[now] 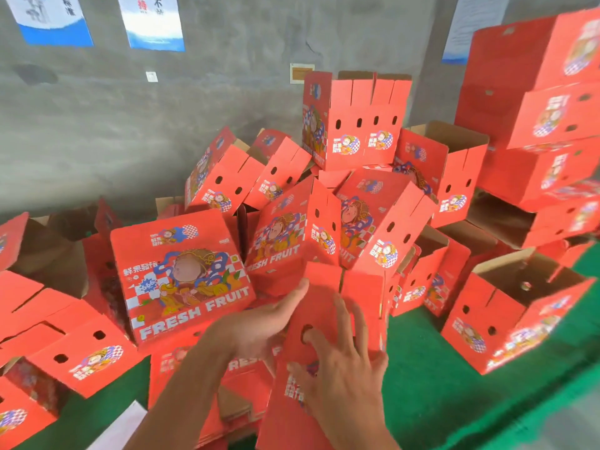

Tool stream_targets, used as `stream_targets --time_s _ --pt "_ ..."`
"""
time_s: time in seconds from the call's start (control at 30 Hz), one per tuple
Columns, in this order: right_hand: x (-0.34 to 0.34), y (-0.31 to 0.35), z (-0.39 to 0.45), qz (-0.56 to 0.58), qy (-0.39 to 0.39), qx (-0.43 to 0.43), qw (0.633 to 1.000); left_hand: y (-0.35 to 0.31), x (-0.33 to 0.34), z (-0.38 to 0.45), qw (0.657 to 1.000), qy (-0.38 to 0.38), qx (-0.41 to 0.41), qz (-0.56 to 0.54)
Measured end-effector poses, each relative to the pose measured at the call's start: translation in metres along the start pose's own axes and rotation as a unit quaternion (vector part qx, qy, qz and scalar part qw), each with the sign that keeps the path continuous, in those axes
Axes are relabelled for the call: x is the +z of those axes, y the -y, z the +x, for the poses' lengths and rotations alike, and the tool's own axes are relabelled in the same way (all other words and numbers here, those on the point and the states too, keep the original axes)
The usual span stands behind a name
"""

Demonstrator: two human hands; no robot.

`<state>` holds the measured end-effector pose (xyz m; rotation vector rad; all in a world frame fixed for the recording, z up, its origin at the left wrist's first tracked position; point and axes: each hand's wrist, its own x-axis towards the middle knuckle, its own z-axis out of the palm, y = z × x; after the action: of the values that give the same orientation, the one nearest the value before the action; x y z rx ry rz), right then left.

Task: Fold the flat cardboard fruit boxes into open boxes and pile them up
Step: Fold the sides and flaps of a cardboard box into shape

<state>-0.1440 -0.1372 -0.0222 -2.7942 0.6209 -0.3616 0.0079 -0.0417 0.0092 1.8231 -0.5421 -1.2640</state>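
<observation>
- Head view, progress: many red printed cardboard fruit boxes already folded open, lying in a loose heap [324, 203] across the far side of the green-covered bench [428, 378]. They lie at all angles, some on their sides w/ brown insides showing. A neater stack of red boxes [539, 125] rises at far right.
- Still to do: a low stack of flat red cardboard blanks [207, 381] sits near centre, under the forearms, so more folding remains. How many blanks, can't tell.
- In hand now: one red cardboard box w/ round vent holes [311, 336], near centre-right, just in front of the heap. Looks part-formed, not yet squared up, as a guess; blur hides the flaps.
- Left hand [259, 326]: fingers straight and close together, pressed flat along the box's left panel, pointing far-right.
- Right hand [344, 362]: fingers [344, 316] spread apart, laid flat on the near face; one fingertip at the edge of a vent hole. No curl round an edge visible.
- Orientation: box's long axis runs near-to-far, tilted a bit right; far end leans toward the heap, near end drops out of frame at bottom.
- Left side: more open boxes near the left edge, e.g. the big "FRESH FRUIT" printed box [181, 277] w/ front facing the camera.
</observation>
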Motion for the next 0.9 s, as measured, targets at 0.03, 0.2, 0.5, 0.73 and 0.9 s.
stream_targets --time_s 0.03,0.2,0.5,0.73,0.9 --pt "0.000 -0.006 -0.005 -0.008 -0.022 0.007 1.000 -0.006 0.006 0.005 0.998 -0.032 0.032 0.047" --pt "-0.002 -0.044 -0.017 -0.051 -0.127 0.059 0.989 -0.037 0.050 0.046 0.997 0.008 0.077 -0.010" --pt "0.073 -0.157 -0.036 -0.131 -0.147 0.126 0.972 -0.016 0.160 0.143 0.981 0.010 0.165 -0.097" --pt "0.138 -0.214 -0.059 -0.186 -0.132 0.112 0.967 0.009 0.199 0.190 0.977 -0.018 0.184 -0.109" --pt "0.149 -0.236 -0.049 -0.198 -0.003 0.172 0.965 -0.019 0.220 0.225 0.976 -0.050 0.197 -0.076"
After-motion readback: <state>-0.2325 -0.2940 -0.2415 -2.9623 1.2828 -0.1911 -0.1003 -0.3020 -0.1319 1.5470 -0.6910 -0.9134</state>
